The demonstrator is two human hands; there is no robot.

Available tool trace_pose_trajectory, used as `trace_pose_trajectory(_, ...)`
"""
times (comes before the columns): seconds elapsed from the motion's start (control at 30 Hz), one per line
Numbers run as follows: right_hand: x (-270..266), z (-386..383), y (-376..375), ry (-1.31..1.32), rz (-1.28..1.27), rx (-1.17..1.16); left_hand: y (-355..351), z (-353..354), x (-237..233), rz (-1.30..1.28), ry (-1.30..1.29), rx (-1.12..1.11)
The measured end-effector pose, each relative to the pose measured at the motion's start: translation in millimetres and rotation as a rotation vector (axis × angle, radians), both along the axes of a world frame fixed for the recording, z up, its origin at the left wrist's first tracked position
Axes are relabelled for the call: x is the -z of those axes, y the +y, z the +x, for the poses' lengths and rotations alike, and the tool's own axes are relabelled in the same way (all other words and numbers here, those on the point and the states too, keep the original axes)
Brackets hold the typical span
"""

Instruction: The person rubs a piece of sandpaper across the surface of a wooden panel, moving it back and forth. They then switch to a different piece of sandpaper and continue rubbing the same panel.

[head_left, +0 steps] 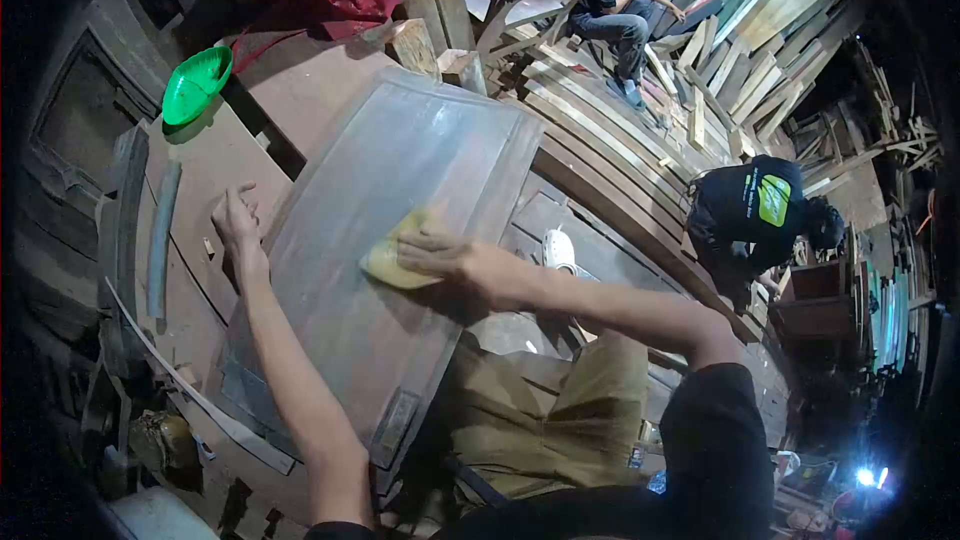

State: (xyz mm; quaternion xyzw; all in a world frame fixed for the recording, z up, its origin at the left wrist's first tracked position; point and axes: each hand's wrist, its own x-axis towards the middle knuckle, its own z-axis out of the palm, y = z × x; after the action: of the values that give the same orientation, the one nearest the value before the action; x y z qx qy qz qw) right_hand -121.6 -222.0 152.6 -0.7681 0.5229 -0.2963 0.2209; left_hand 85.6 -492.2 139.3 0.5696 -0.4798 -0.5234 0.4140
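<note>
A large, slightly curved wooden panel (330, 230), grey and reddish with a dusty sheen, lies tilted across the bench in front of me. Pressed flat against its middle is a folded yellow sheet (395, 265), with my right hand (440, 252) spread over it and gripping its edge. Past the panel's left edge, my left hand (238, 220) is held over the bench, fingers loosely curled and apart, holding nothing. A small rectangular recess (398, 420) sits near the panel's bottom corner.
A green tray (197, 85) stands on the bench (200, 165) at the upper left, with a grey rod (163, 240) nearer me. Long timber boards (610, 180) are stacked on the right. One person (620, 10) sits at the back; another (755, 210) bends down on the right.
</note>
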Motion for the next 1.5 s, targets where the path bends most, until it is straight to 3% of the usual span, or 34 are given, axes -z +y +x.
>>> trace_pose_trajectory(0.07, 0, -28, -10, 0.21, -0.166, 0.089, 2, 1, -1, 0.005, 0.011, -0.011)
trace_pose_trajectory(0.1, -8, -38, -17, 0.151, -0.19, 0.367, 1, 1, 3, -0.022, 0.007, -0.021)
trace_pose_trajectory(0.17, -27, -22, -19, -0.526, 0.194, 0.574, -1, 4, 7, -0.008, -0.027, -0.016)
trace_pose_trajectory(0.23, 12, -23, -10, 0.175, -0.112, 0.204, -1, 1, -1, 0.007, -0.037, -0.026)
trace_pose_trajectory(0.27, 16, 1, -1, -0.181, 0.036, 0.038, -2, 2, -3, 0.01, -0.021, -0.026)
trace_pose_trajectory(0.33, 8, -17, -3, 0.097, -0.046, 0.041, 0, 0, -3, 0.022, 0.015, -0.018)
trace_pose_trajectory(0.37, 7, -38, -10, 0.207, -0.119, 0.251, 4, 1, -6, 0.024, 0.031, -0.002)
trace_pose_trajectory(0.43, 2, -50, -19, -0.538, 0.16, 0.517, 5, 0, -4, 0.019, 0.023, -0.004)
trace_pose_trajectory(0.47, 25, -49, -20, 0.189, -0.21, 0.449, 3, 0, -5, 0.009, 0.019, -0.01)
trace_pose_trajectory(0.5, -6, -7, -7, -0.184, 0.049, 0.373, 2, 0, -4, -0.015, -0.009, -0.008)
trace_pose_trajectory(0.53, -1, 7, 0, -0.149, -0.028, 0.063, 4, 1, -4, -0.004, -0.015, -0.026)
trace_pose_trajectory(0.6, -17, 6, 5, 0.036, 0.019, -0.039, 1, -4, -6, 0.007, -0.021, -0.049)
trace_pose_trajectory(0.67, -11, -31, -12, -0.134, -0.012, 0.33, 3, -1, -7, -0.002, -0.007, -0.018)
trace_pose_trajectory(0.7, -17, -39, -19, -0.41, 0.113, 0.472, 4, 0, -7, -0.006, 0.003, -0.005)
trace_pose_trajectory(0.73, -21, -38, -21, -0.501, 0.14, 0.488, 4, 1, -6, -0.013, 0.004, -0.01)
trace_pose_trajectory(0.77, -32, -21, -18, -0.476, 0.121, 0.408, 2, 0, -5, -0.025, 0.007, -0.017)
trace_pose_trajectory(0.8, -17, -7, -18, 0.042, -0.088, 0.158, 4, 0, -6, -0.029, 0.004, -0.024)
trace_pose_trajectory(0.87, -19, -2, 1, 0.023, 0.097, -0.172, 5, 0, -10, -0.032, -0.025, -0.002)
trace_pose_trajectory(0.9, -17, -22, -4, 0.143, -0.041, -0.02, 4, -1, -11, -0.04, -0.024, -0.012)
trace_pose_trajectory(0.97, 53, -71, -23, -0.026, -0.025, 0.255, 7, -1, -6, -0.042, -0.007, -0.041)
trace_pose_trajectory(1.0, 52, -75, -38, -0.129, -0.027, 0.385, 8, 0, -5, -0.024, -0.002, -0.019)
trace_pose_trajectory(1.03, 52, -68, -23, 0.151, -0.096, 0.337, 5, 1, -7, -0.017, 0.008, -0.003)
trace_pose_trajectory(1.07, 16, -41, -11, 0.428, -0.161, 0.279, 2, 3, -6, -0.001, 0.014, 0.006)
trace_pose_trajectory(1.1, -7, -9, 1, 0.098, -0.02, 0.078, 1, 4, 0, -0.063, 0.012, -0.001)
trace_pose_trajectory(1.13, -20, -3, 5, -0.003, 0.064, -0.096, 0, 4, 2, -0.056, 0.003, -0.006)
trace_pose_trajectory(1.2, -11, -49, -5, 0.136, -0.013, 0.284, -1, 3, 2, -0.053, -0.001, -0.027)
trace_pose_trajectory(1.23, -24, -63, -15, -0.115, 0.168, 0.519, -3, 4, 2, -0.071, 0.003, -0.02)
trace_pose_trajectory(1.3, -17, -57, -21, -0.012, 0.013, 0.559, 0, 3, -2, -0.093, 0.01, -0.019)
trace_pose_trajectory(1.37, -30, -6, 3, 0.09, 0.08, 0.252, 3, 2, -4, -0.041, 0.0, -0.062)
trace_pose_trajectory(1.43, -13, -27, 0, -0.023, 0.079, 0.123, -3, 2, 0, -0.042, -0.053, -0.011)
trace_pose_trajectory(1.47, 1, -61, -12, -0.173, 0.124, 0.353, -3, 0, 1, -0.079, -0.076, 0.016)
trace_pose_trajectory(1.5, 11, -63, -22, -0.125, 0.074, 0.457, 0, 4, 3, -0.114, -0.1, 0.031)
